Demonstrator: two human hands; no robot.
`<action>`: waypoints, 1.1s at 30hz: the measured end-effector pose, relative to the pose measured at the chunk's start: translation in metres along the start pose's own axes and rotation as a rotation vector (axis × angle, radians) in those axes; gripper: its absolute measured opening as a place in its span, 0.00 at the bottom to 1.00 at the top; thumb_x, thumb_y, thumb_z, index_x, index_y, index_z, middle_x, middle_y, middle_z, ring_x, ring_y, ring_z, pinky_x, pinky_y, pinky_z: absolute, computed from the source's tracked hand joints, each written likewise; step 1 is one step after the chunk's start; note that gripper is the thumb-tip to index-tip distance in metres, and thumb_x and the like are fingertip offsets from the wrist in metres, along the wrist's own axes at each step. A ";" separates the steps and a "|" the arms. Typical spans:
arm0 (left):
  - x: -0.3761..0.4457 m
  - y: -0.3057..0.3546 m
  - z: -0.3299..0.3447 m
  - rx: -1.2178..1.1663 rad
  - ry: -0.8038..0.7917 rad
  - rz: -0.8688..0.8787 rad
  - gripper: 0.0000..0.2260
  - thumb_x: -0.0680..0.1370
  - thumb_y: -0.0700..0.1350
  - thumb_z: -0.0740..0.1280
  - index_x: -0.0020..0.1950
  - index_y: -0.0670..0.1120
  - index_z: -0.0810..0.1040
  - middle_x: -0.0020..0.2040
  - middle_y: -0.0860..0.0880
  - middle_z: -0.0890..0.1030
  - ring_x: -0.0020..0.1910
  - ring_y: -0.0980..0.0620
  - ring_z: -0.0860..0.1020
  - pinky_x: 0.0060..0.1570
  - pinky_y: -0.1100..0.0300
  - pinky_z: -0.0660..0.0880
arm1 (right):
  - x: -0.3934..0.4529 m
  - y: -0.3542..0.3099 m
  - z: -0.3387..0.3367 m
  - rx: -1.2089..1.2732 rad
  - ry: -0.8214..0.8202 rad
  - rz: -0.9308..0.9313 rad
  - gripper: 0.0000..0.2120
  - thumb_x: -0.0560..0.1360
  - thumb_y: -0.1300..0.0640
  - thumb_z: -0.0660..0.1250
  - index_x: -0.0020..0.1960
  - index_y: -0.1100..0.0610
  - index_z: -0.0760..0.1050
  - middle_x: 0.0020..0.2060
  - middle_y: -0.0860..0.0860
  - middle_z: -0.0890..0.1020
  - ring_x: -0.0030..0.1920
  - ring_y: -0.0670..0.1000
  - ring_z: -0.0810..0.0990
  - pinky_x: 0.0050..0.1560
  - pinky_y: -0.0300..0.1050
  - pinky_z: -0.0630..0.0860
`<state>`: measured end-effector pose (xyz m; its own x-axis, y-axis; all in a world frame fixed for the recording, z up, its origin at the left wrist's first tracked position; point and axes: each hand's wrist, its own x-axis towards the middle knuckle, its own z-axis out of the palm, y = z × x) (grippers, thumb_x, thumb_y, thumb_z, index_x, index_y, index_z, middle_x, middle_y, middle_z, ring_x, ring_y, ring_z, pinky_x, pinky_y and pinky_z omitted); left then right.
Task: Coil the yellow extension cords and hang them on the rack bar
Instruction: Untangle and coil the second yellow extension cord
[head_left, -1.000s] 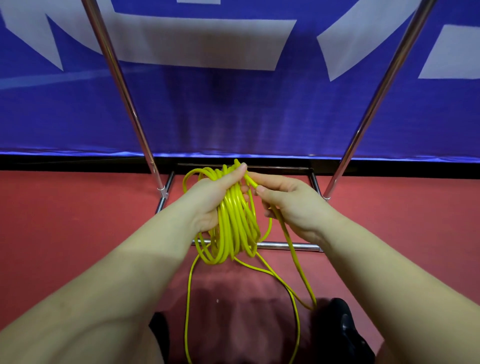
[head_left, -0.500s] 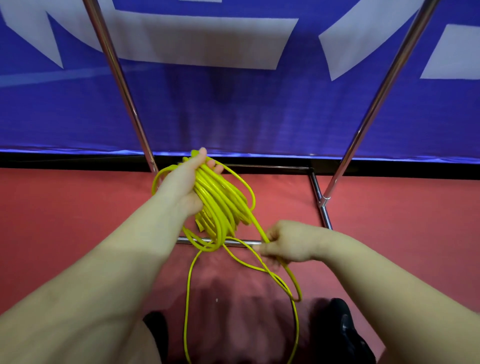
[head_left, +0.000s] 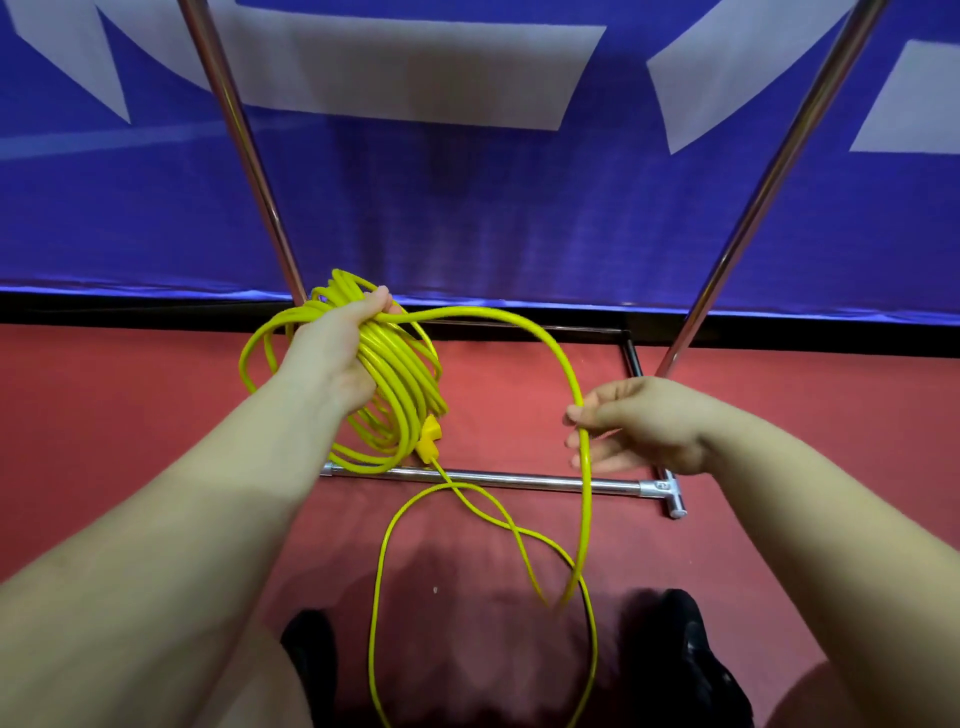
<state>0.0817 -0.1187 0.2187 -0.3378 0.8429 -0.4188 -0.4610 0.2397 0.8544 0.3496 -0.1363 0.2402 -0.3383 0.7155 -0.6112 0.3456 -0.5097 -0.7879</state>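
Note:
My left hand (head_left: 335, 358) grips a coil of yellow extension cord (head_left: 400, 395) with several loops, held above the rack's base. A yellow plug (head_left: 430, 439) hangs at the coil's lower edge. From the coil a loose strand arcs to the right into my right hand (head_left: 639, 423), which pinches it between thumb and fingers. Below, the rest of the cord (head_left: 382, 597) lies in loose loops on the red floor. The rack's top bar is out of view; only its two chrome uprights, the left upright (head_left: 244, 150) and the right upright (head_left: 769, 171), show.
The rack's chrome base bar (head_left: 545, 480) lies on the red floor (head_left: 130, 415) under my hands. A blue banner with white shapes (head_left: 467, 208) stands behind the rack. My black shoes, the left shoe (head_left: 311, 660) and the right shoe (head_left: 691, 649), are at the bottom.
My right hand slid out along the cord to the right and up, drawing a wide new loop. My left hand shifted left with the coil.

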 end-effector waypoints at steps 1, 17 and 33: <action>0.000 0.000 -0.001 0.006 0.024 0.007 0.06 0.73 0.45 0.71 0.41 0.45 0.76 0.36 0.47 0.81 0.38 0.47 0.80 0.54 0.46 0.77 | -0.002 -0.004 0.000 0.102 0.009 0.003 0.05 0.76 0.62 0.63 0.41 0.60 0.73 0.30 0.54 0.81 0.28 0.50 0.82 0.30 0.41 0.81; -0.029 -0.013 0.026 0.183 0.051 0.228 0.06 0.72 0.35 0.71 0.37 0.41 0.75 0.34 0.44 0.77 0.31 0.45 0.74 0.37 0.49 0.76 | -0.009 -0.034 -0.004 0.918 0.146 -0.052 0.04 0.76 0.66 0.63 0.45 0.68 0.75 0.33 0.58 0.81 0.36 0.52 0.82 0.25 0.41 0.78; -0.060 -0.029 0.041 0.551 -0.535 0.174 0.05 0.72 0.37 0.71 0.44 0.38 0.77 0.42 0.40 0.77 0.43 0.44 0.77 0.49 0.45 0.77 | 0.007 -0.040 0.011 0.907 0.372 -0.134 0.07 0.77 0.70 0.61 0.40 0.66 0.71 0.37 0.55 0.76 0.36 0.49 0.77 0.28 0.39 0.78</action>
<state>0.1488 -0.1566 0.2317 0.1377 0.9741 -0.1794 0.0824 0.1692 0.9821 0.3232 -0.1161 0.2666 0.0246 0.8194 -0.5726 -0.5296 -0.4751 -0.7027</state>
